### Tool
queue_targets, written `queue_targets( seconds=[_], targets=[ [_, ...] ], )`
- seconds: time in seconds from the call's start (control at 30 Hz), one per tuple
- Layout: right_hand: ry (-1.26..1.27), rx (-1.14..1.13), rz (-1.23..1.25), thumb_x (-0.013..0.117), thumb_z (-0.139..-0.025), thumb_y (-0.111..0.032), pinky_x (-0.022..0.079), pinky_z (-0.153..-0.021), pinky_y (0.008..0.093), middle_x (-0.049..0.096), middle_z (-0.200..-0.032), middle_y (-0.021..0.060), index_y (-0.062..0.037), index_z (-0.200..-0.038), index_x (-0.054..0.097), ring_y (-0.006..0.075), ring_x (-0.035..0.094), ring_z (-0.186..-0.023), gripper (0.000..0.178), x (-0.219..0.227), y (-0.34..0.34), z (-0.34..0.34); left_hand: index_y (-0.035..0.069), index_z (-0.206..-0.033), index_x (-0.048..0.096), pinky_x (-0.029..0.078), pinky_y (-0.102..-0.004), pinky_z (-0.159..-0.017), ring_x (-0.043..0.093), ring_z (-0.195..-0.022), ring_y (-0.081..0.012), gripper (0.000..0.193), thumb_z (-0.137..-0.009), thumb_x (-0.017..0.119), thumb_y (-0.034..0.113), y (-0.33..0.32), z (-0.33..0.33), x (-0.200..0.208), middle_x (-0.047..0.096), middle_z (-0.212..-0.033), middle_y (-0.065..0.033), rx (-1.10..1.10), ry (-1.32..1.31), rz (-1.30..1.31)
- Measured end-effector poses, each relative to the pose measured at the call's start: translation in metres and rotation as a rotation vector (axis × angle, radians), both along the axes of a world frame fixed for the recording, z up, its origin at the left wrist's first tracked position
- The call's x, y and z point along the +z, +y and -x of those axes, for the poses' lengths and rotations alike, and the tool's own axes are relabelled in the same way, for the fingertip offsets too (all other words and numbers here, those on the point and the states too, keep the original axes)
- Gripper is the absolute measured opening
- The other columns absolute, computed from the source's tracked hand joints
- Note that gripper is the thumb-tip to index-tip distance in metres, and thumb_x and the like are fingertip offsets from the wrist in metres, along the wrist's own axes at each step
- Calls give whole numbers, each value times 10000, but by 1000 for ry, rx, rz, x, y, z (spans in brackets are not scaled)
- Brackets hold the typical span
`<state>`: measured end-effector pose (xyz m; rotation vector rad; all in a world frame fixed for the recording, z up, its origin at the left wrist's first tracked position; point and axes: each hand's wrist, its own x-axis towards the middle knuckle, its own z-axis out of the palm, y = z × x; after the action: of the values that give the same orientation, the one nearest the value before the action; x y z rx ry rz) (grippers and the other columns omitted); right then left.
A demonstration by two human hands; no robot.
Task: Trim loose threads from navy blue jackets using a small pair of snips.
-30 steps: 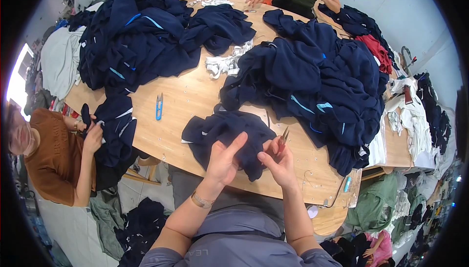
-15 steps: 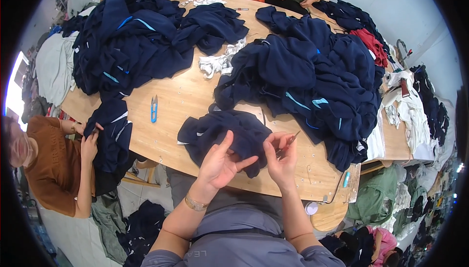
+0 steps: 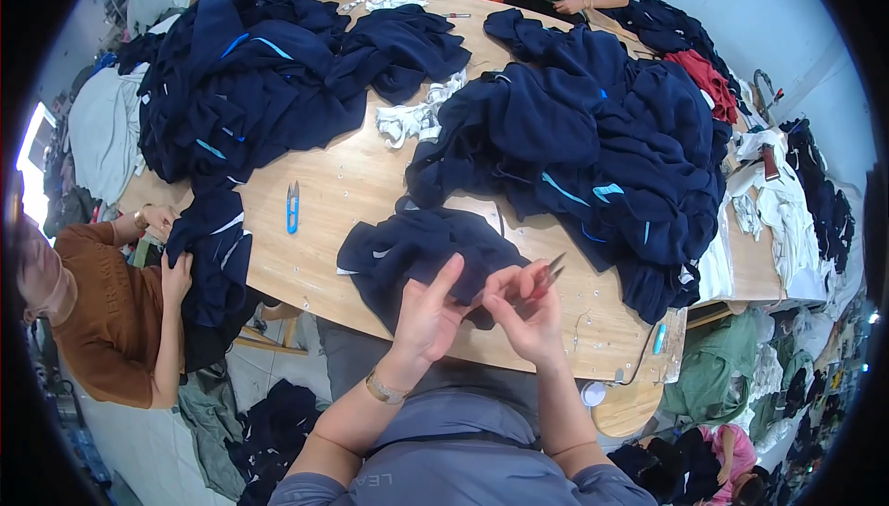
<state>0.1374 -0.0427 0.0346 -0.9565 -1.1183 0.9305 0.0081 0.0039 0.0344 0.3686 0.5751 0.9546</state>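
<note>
Snips (image 3: 554, 270) sit gripped in right fingers (image 3: 507, 279); navy garment (image 3: 431, 240) lies beneath spread left fingers (image 3: 446, 278).

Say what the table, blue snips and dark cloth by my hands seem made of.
Table: perhaps wood or laminate, smooth, with pale woody colour. Blue snips: probably metal blades, grey and pointed; handles plastic or painted metal, evenly blue. Dark cloth: soft, matte fabric, given its loose folds.

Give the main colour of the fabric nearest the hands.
Dark navy fabric, seen best in the head view.
</note>
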Motion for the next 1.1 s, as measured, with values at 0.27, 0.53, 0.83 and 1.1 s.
queue_targets(
  seconds=[0.27, 0.53, 0.83, 1.1],
  targets=[
    [-205, -184, 92, 635, -834, -130, 385, -497, 260, 508, -717, 64, -60, -819, 376, 120, 470, -558, 269, -18, -3, -16, 34, -926, 608, 521, -391, -836, 606, -878, -147, 132, -914, 536, 144, 4, -6, 9, 624, -928, -44, 86, 23, 59],
    [-854, -333, 115, 671, -797, -222, 391, -449, 333, 517, -586, 117, -42, -723, 499, 292, 517, -495, 260, -9, -3, -4, 37, -1079, 570, 532, -374, -796, 624, -928, -216, 263, -945, 473, 241, 10, 2, -9, 640, -1005, -104, -19, -126, 165],
    [-979, -343, 24, 698, -752, -228, 388, -444, 332, 494, -589, 86, -53, -677, 496, 262, 512, -483, 278, -2, 1, -2, 38, -1007, 612, 484, -329, -785, 609, -909, -178, 241, -937, 497, 238, 5, 0, -7, 646, -985, -69, 20, -107, 169],
    [-976, -353, 28, 684, -765, -220, 371, -434, 333, 479, -566, 91, -49, -665, 483, 252, 499, -463, 282, -2, 1, -3, 77, -1001, 595, 506, -326, -780, 619, -885, -160, 220, -950, 469, 251, 1, -3, -3, 646, -946, -53, 41, -57, 93]
  ],
)
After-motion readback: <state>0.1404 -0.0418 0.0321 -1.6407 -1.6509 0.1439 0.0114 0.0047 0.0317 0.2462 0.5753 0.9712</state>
